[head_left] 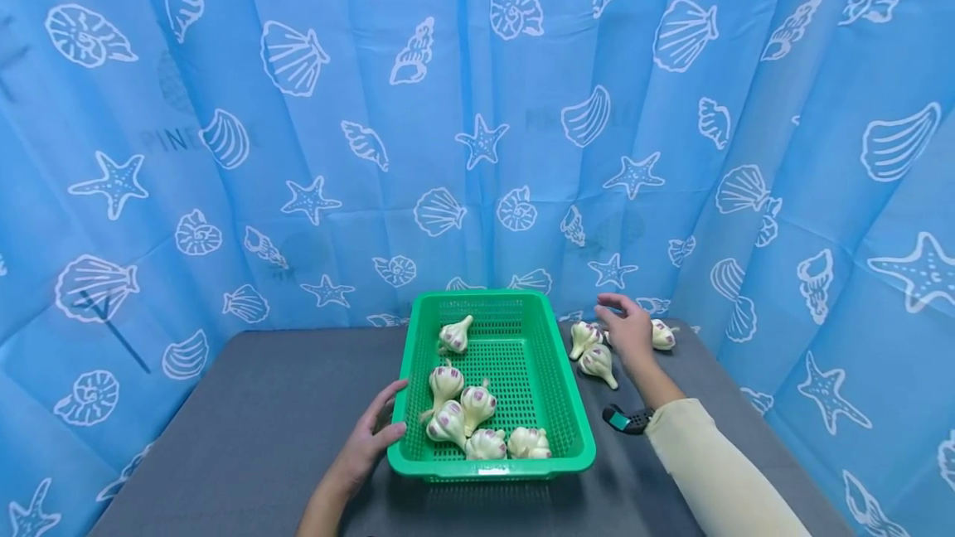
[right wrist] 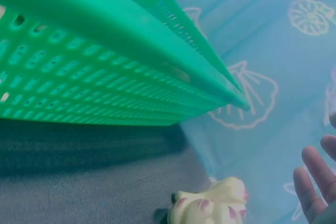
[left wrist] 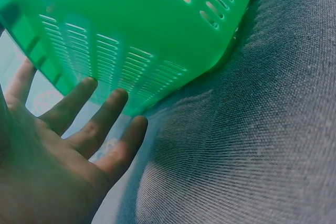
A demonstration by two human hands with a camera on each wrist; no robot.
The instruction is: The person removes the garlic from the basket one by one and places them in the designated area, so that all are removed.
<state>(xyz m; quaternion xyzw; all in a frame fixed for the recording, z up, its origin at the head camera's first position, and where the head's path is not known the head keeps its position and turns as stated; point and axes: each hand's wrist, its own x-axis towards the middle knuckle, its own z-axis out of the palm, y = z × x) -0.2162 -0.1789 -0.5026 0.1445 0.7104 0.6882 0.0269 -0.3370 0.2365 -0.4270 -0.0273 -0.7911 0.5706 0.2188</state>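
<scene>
A green plastic basket (head_left: pixel 585 437) with slotted walls holds several garlic bulbs (head_left: pixel 446 384), mostly at its near left. My left hand (head_left: pixel 366 442) is at the basket's left side, thumb and fingertips by the rim. In the left wrist view its fingers (left wrist: pixel 100 124) spread out, fairly straight, beside the slotted wall; contact is hard to tell. My right hand (head_left: pixel 632 334) hovers among loose garlic bulbs (head_left: pixel 597 363) right of the basket, fingers extended and nothing seen in them. The right wrist view shows one garlic bulb (right wrist: pixel 210 205) apart from the fingers (right wrist: pixel 312 169).
Everything stands on a table with a grey cloth (head_left: pixel 283 404). A blue curtain (head_left: pixel 477 147) with white shell prints hangs behind and along both sides. Another garlic bulb (head_left: pixel 662 336) lies right of my right hand, near the table's back edge.
</scene>
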